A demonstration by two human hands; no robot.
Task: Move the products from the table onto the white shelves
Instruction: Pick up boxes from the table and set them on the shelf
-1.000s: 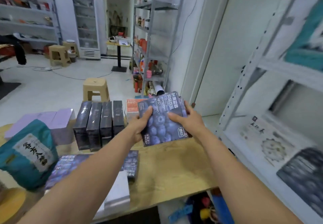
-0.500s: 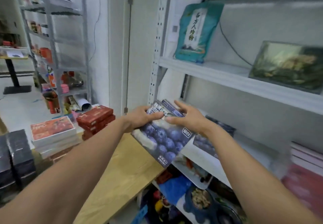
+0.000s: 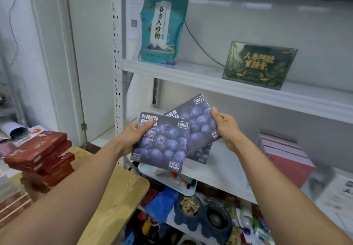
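Stacked together half a second earlier, the near blueberry box (image 3: 164, 145) and far blueberry box (image 3: 198, 122) had fanned apart before the white shelves (image 3: 225, 172), with shelf board showing free to their right. The left hand (image 3: 133, 137) gripped the near blueberry box, thumb across its front; the right hand (image 3: 227, 128) pinched the far blueberry box by its right edge, its lower half hidden.

Bright even indoor light, soft shadows, wide-angle bending at edges, blurred lower-right corner
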